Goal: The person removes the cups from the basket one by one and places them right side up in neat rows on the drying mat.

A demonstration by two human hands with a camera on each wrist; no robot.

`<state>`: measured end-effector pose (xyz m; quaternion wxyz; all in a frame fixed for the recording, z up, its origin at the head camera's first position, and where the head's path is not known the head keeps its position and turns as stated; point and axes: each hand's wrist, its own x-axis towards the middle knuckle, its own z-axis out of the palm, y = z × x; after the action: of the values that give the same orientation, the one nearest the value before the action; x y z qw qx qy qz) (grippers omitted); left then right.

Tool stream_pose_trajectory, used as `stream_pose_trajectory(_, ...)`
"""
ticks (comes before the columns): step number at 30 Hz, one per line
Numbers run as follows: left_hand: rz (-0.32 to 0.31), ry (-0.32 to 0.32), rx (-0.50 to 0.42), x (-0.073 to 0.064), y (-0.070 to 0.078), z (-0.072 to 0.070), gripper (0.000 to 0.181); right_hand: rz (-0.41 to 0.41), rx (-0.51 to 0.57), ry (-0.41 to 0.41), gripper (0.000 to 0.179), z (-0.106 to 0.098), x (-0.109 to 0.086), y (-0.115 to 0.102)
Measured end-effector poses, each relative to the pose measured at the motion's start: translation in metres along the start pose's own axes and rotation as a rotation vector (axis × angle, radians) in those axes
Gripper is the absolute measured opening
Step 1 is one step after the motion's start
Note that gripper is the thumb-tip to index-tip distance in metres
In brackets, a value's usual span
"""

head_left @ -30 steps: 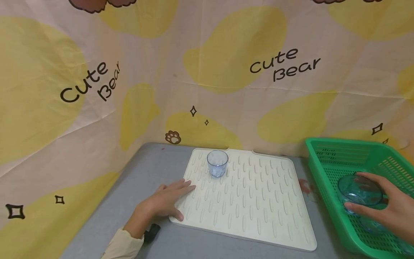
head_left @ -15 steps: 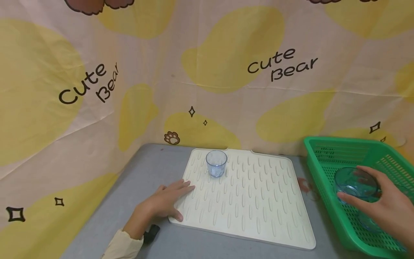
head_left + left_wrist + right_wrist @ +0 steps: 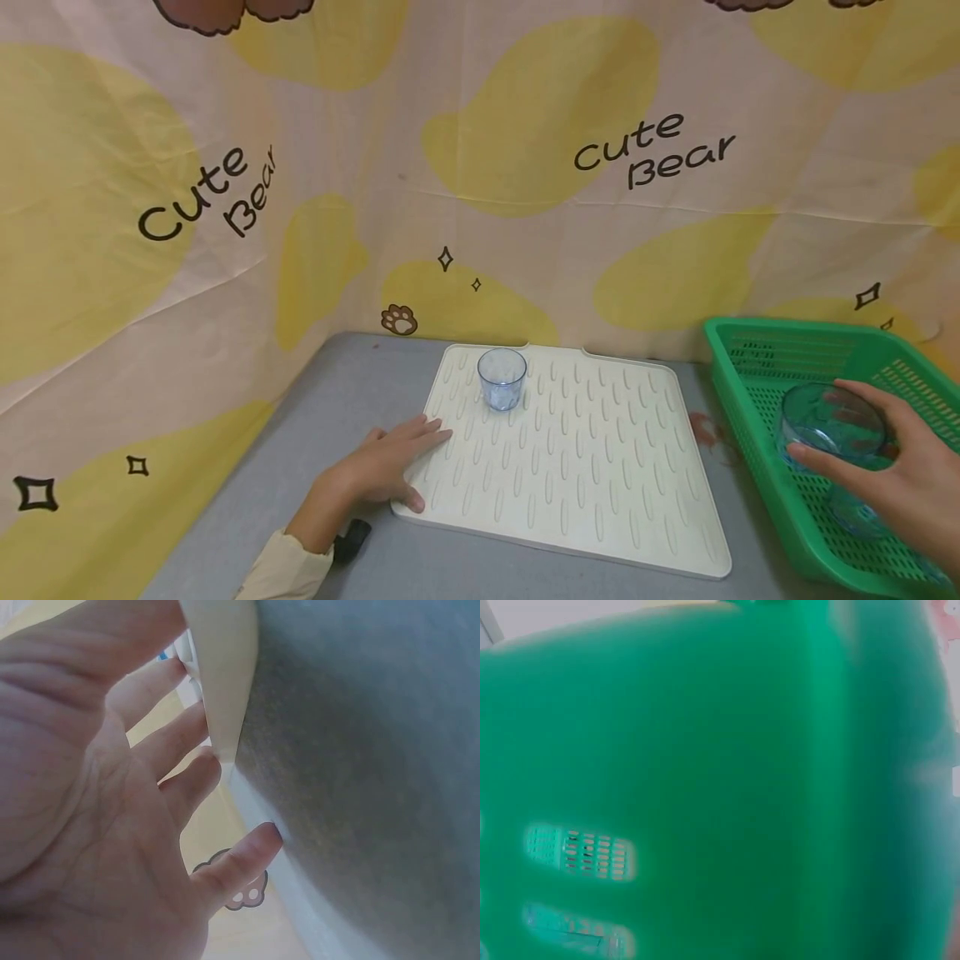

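Observation:
My right hand grips a clear bluish glass near its rim, thumb on one side and fingers on the other. That glass is upright within the outline of the green basket. In the right wrist view, the blurred green basket wall hides the hand's work. Spread across the left edge of the white ridged mat, my left hand touches it with its fingertips; the left wrist view shows its loosely extended fingers along the mat's rim. A second bluish glass stands upright toward the mat's back left.
More glasses lie in the basket below my right hand, one of them a bluish glass. The mat and basket sit on a grey table. Behind and to the left hangs a printed cloth with yellow patches.
Over the last second my right hand has lifted the glass slightly within the basket's outline. My left hand keeps its place at the mat's edge.

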<state>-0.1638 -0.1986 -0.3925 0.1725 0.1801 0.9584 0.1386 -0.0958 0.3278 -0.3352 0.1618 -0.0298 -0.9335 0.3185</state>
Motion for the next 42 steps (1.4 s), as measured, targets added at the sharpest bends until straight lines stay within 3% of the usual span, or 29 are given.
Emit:
stream_pose_trajectory(9, -0.004, -0.001, -0.005, 0.000, 0.000, 0.001, 0.100, -0.005, 0.016, -0.012, 0.095, -0.001, -0.001, -0.005)
stream_pose_trajectory(22, 0.004, -0.006, -0.012, 0.001, 0.000, -0.002, 0.100, 0.058, -0.104, -0.184, 0.100, 0.000, -0.004, -0.025)
stream_pose_trajectory(31, -0.008, -0.011, -0.013, 0.001, 0.000, -0.002, 0.101, 0.004, -0.037, -0.253, 0.094, 0.015, -0.011, -0.062)
stream_pose_trajectory(42, -0.014, -0.027, -0.007, -0.001, 0.002, -0.003, 0.100, 0.007, 0.004, -0.325, 0.095, 0.041, -0.012, -0.078)
